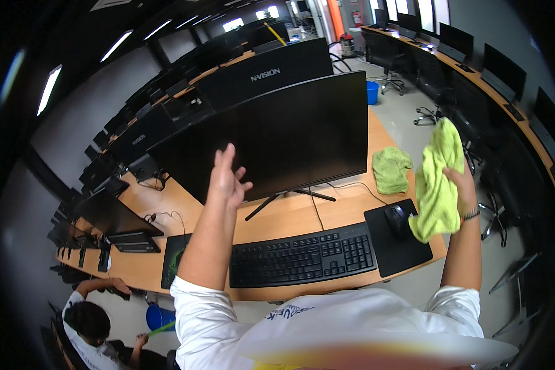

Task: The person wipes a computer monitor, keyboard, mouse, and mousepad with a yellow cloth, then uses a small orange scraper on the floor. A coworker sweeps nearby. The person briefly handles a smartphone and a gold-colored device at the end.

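My left hand (228, 184) is raised in front of a large black monitor (290, 135), fingers apart and nothing in it. Whether it touches the screen I cannot tell. At the right, my right hand (464, 188) grips a lime-green cloth (438, 185) that hangs down past the desk's right edge. A second, crumpled green cloth (391, 171) lies on the wooden desk, right of the monitor. Below the screen sits a black keyboard (302, 258). Beside it, a dark mouse (396, 217) rests on a black mouse pad (401, 251), partly near the hanging cloth.
Another person (92, 327) works at the lower left, near a blue bucket (160, 316), holding a green stick. Rows of monitors (120, 213) extend left and behind. Office chairs (428, 114) stand along the right aisle, with a second blue bucket (372, 93) beyond the desk.
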{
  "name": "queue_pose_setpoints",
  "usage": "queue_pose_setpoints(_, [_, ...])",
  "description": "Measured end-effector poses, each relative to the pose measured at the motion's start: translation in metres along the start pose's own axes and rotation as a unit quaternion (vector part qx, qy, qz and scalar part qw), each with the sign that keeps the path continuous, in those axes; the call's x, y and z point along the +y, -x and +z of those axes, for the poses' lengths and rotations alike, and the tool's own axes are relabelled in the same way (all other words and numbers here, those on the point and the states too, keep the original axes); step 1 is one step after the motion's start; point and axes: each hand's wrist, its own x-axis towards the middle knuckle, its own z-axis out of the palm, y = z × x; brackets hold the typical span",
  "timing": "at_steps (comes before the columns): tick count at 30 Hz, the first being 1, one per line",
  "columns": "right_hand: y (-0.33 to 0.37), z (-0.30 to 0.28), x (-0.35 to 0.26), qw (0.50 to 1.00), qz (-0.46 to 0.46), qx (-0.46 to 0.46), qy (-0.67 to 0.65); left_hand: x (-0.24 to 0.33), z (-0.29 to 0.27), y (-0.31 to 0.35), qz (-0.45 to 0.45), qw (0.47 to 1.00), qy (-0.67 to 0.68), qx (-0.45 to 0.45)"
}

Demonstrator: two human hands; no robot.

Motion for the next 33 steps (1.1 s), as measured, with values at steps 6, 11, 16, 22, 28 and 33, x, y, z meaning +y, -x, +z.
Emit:
queue_pose_setpoints(6, [-0.158, 0.000, 0.035, 0.986, -0.005, -0.165, -0.018, 0.020, 0.032, -0.033, 0.040, 0.980, -0.041, 0.193])
queue_pose_setpoints(11, [-0.222, 0.021, 0.085, 0.970, -0.005, -0.244, 0.004, 0.047, 0.054, -0.067, 0.001, 0.940, -0.031, 0.340])
queue_pose_setpoints(16, [-0.233, 0.045, 0.111, 0.930, -0.076, -0.360, -0.003, 0.046, 0.071, -0.105, -0.031, 0.912, -0.057, 0.405])
queue_pose_setpoints(22, [-0.229, 0.058, 0.117, 0.919, -0.119, -0.351, 0.134, 0.046, 0.065, -0.123, -0.040, 0.924, 0.008, 0.379])
queue_pose_setpoints(28, [-0.209, 0.053, 0.112, 0.900, -0.173, -0.380, 0.124, 0.046, 0.070, -0.092, 0.001, 0.951, -0.007, 0.308])
queue_pose_setpoints(33, [-0.173, 0.046, 0.094, 0.844, -0.327, -0.400, 0.145, 0.034, 0.059, -0.032, 0.057, 0.934, 0.079, 0.343])
